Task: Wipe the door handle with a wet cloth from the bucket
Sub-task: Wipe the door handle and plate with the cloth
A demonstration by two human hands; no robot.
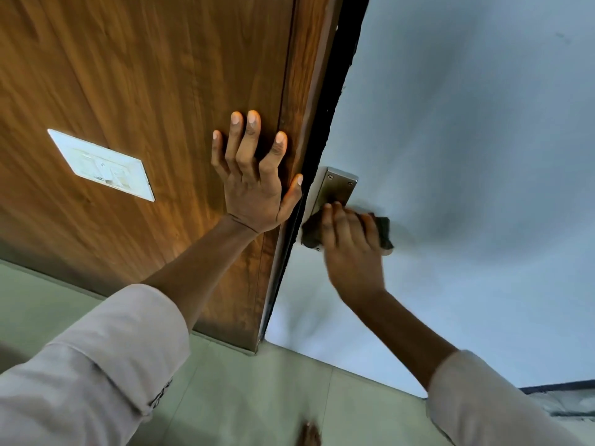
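Note:
A metal handle plate [338, 188] with screws is fixed on the pale grey-blue door [467, 156], close to its dark edge. My right hand [351, 249] presses a dark wet cloth [383, 231] over the lower part of the plate, and the handle itself is hidden under the cloth and fingers. My left hand [254, 175] lies flat with fingers spread on the brown wooden panel [145, 75] just left of the door edge, its thumb at the black gap. No bucket shows in the head view.
A white switch plate [101, 165] is set in the wooden panel to the left. Light tiled floor [241, 397] lies below, with a foot [309, 434] at the bottom edge. A dark strip [560, 386] borders the lower right corner.

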